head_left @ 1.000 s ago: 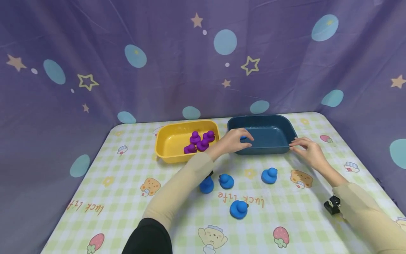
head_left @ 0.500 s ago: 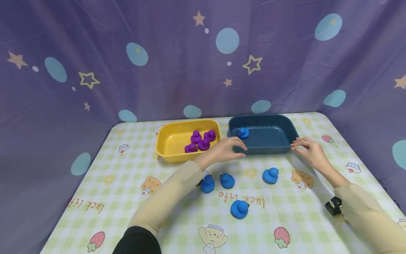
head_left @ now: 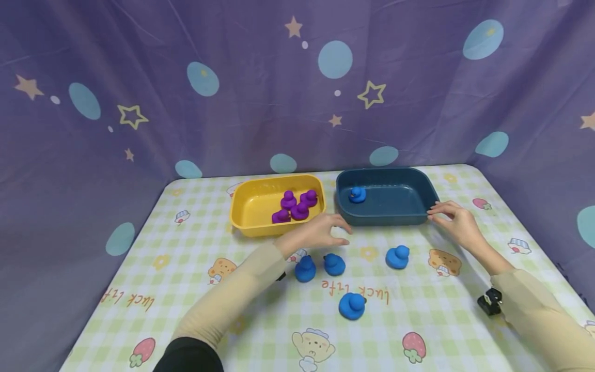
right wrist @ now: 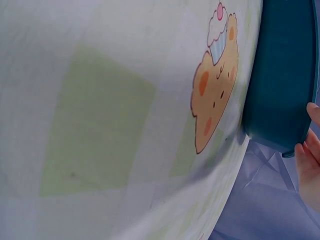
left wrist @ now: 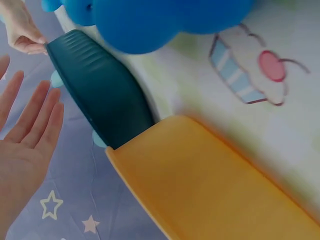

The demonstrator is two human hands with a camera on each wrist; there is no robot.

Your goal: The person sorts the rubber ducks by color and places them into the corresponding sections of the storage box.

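The left hand, its grip loose and empty, hovers near two round blue ducks. At two o'clock, the right hand pinches the dark blue tub.

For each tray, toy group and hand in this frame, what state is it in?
Yellow tray: upright, holds four purple ducks.
Dark blue tray: upright, holds one blue duck.
Four loose blue ducks: upright on the tablecloth.
Left hand: empty, relaxed.
Right hand: fingertips on the dark blue tray's corner.
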